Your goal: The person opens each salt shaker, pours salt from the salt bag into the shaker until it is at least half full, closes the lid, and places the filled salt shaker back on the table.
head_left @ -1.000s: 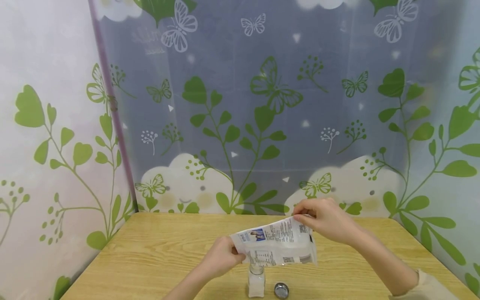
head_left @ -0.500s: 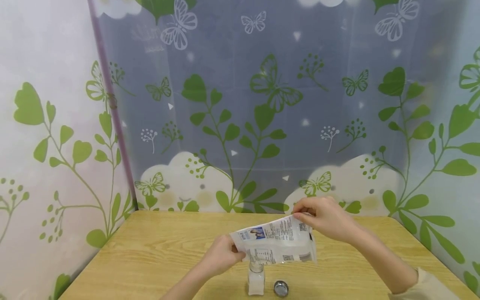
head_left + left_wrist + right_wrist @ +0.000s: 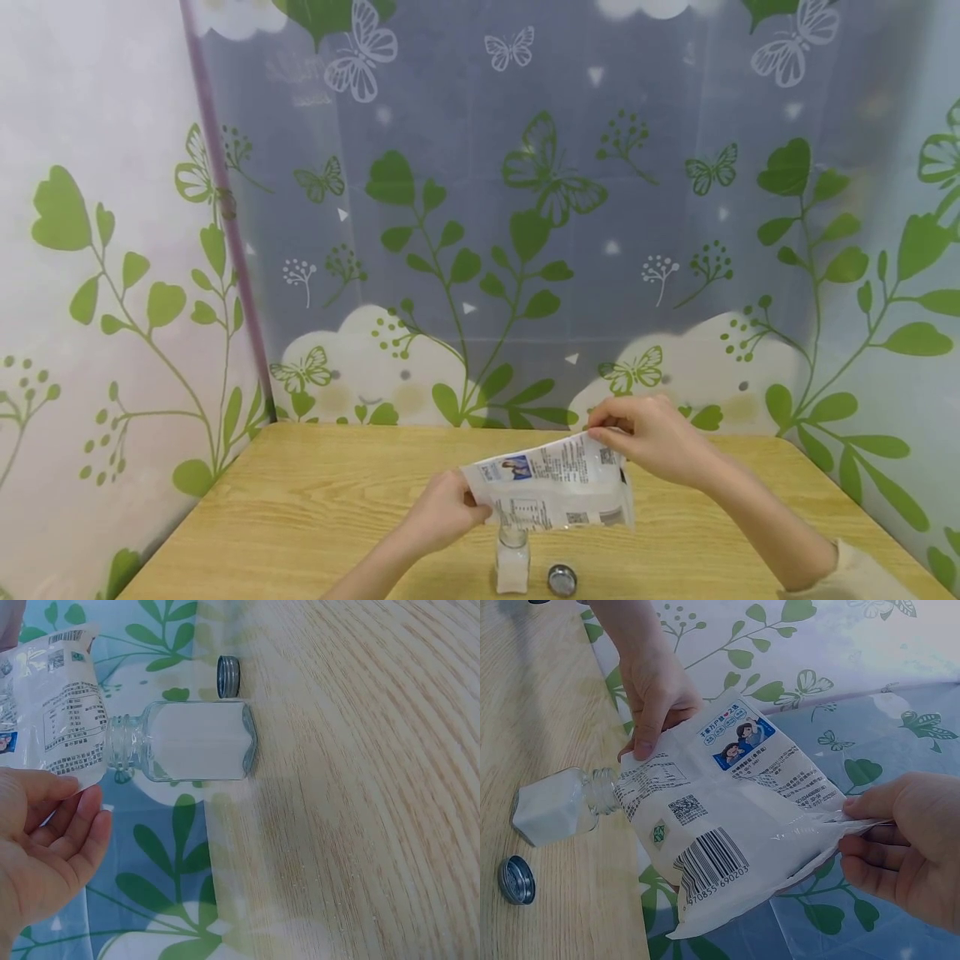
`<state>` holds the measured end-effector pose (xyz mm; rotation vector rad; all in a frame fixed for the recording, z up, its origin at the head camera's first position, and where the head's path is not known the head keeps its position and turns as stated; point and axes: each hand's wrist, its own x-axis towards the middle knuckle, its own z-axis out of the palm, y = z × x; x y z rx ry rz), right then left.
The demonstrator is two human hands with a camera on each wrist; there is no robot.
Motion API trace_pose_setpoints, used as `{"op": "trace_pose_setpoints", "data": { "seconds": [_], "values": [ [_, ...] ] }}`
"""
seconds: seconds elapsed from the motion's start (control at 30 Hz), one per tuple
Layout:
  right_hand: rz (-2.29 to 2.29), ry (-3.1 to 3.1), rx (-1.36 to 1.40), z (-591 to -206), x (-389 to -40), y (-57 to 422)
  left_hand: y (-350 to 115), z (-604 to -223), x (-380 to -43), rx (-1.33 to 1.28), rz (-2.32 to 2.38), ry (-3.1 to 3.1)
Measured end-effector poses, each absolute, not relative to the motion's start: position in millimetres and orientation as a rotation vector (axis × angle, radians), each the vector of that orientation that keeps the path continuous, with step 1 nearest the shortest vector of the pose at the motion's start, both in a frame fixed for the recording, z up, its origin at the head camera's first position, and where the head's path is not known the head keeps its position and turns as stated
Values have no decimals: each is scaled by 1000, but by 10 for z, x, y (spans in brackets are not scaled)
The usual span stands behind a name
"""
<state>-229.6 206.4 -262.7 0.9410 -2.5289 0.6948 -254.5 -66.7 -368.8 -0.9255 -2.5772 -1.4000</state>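
A white printed salt bag (image 3: 555, 487) is held aslant above the table, its lower left corner at the mouth of a small glass jar (image 3: 513, 568). My left hand (image 3: 447, 512) pinches that lower end between thumb and fingers. The upper right corner is gripped by my right hand (image 3: 651, 442). In the left wrist view the jar (image 3: 199, 741) stands upright and white grains fill most of its body. Whether grains are running from the bag is hidden by its edge. A silvery screw lid (image 3: 562, 580) lies beside the jar.
The pale wood table (image 3: 315, 500) reaches back to a patterned cloth (image 3: 465, 208) with green leaves and butterflies, and similar cloth (image 3: 112, 292) hangs at the left side. In the left wrist view, tiny specks lie on the wood.
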Motion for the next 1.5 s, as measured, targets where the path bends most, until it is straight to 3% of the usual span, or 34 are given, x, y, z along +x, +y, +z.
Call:
{"op": "trace_pose_setpoints", "data": {
  "seconds": [1.5],
  "values": [
    [650,-2458,995,-2620,-2311,2077,-662,-3679,-2519,-918,-1464,-2592]
  ]
}}
